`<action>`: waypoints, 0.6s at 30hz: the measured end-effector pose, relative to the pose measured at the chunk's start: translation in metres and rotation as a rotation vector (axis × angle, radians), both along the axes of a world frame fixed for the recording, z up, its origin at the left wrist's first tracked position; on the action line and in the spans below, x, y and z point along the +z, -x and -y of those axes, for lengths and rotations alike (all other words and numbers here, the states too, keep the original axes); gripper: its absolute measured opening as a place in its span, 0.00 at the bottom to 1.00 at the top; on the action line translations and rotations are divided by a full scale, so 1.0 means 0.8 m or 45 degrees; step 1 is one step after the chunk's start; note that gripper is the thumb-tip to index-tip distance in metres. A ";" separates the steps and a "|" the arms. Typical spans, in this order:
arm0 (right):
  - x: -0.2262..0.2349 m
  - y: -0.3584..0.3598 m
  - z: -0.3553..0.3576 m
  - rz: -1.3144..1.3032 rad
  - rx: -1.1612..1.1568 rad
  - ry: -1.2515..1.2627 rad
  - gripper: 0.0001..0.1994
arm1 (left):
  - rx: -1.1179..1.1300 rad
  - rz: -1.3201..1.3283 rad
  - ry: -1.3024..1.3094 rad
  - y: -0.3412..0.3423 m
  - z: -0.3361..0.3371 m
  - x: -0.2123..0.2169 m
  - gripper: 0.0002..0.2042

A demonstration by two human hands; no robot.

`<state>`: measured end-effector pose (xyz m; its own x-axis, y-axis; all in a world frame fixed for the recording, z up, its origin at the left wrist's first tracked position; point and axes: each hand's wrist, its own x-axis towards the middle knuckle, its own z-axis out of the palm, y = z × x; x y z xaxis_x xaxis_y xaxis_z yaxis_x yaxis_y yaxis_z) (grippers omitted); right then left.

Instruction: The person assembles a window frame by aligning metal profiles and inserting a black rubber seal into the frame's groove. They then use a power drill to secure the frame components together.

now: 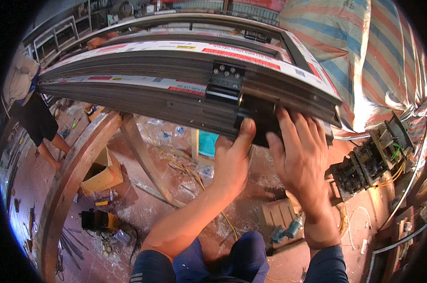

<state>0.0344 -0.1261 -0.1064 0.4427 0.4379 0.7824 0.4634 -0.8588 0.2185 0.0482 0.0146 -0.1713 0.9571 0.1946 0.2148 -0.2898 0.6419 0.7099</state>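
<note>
A long dark metal window frame (142, 70) with white and red protective tape lies across the upper view. A black hinge plate (226, 78) with several screws sits on its side. My left hand (232, 158) grips the frame's lower edge from beneath, thumb pressed up on a black part (263, 118). My right hand (298, 158) lies beside it with fingers spread against the same black part near the frame's right corner.
Another person (27, 101) stands at the far left. A curved wooden stand (72, 174), a cardboard box (100, 174) and a yellow power tool (98, 220) are on the dusty floor. An electrical box with wires (371, 160) sits right; a striped tarp (369, 52) hangs behind.
</note>
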 end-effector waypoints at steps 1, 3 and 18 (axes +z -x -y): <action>0.002 -0.005 0.000 -0.019 0.020 -0.013 0.20 | 0.001 0.042 0.024 -0.004 0.005 0.001 0.20; 0.005 -0.017 -0.001 -0.091 0.106 -0.022 0.18 | -0.043 0.124 0.056 -0.010 0.005 0.001 0.19; 0.038 -0.022 0.003 -0.352 0.159 0.181 0.25 | -0.185 0.085 -0.078 -0.014 -0.015 -0.005 0.18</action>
<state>0.0518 -0.1288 -0.0759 0.5659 0.5982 0.5674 0.6216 -0.7617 0.1830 0.0596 0.0267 -0.1750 0.9573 0.0400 0.2861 -0.2452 0.6364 0.7313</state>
